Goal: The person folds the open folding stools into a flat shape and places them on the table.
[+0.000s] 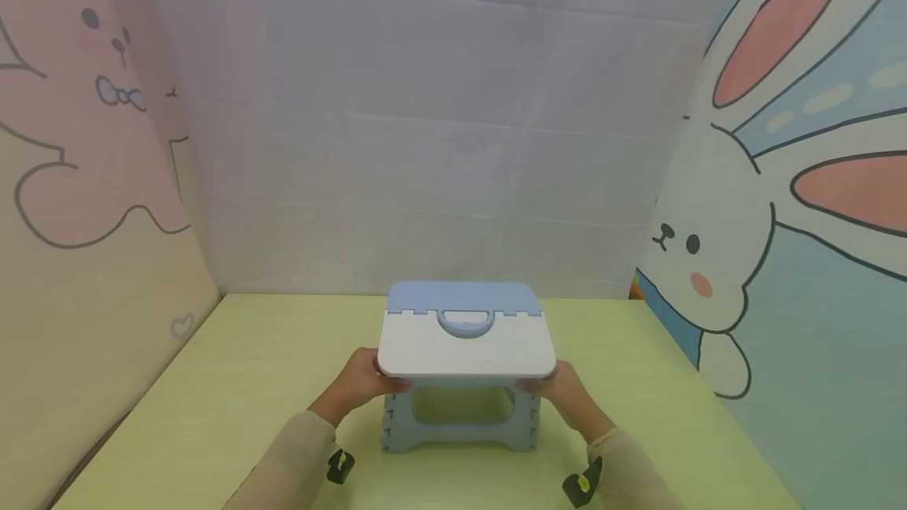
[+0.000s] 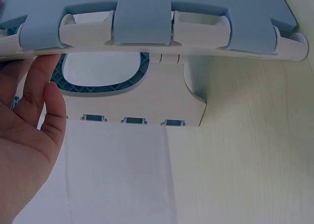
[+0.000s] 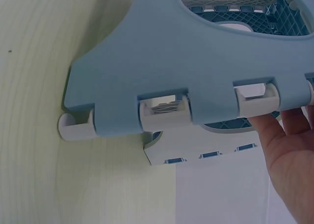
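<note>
The left grip (image 1: pixel 360 378) and right grip (image 1: pixel 564 392) clasp opposite sides of a blue-and-white plastic folding stool (image 1: pixel 466 356), thumbs in front, just under its top; it stands upright between the pale-yellow worktop's (image 1: pixel 269 360) left and right edges.

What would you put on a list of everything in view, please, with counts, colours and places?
Stool: one, blue and white, upright between the hands
Handle: one, blue, in the stool's top
Table: one, pale yellow-green, below the stool
Back sheet: one, whitish, behind the table
Cartoon animal: one, pink, left wall
Heart outline: one, grey, low on the left wall
Cartoon rabbit: one, white with pink ears, right wall
Wrist devices: two, black and yellow, one per wrist
Sleeves: two, beige, on the forearms
Left hand, right hand: one each, gripping the stool's opposite sides
</note>
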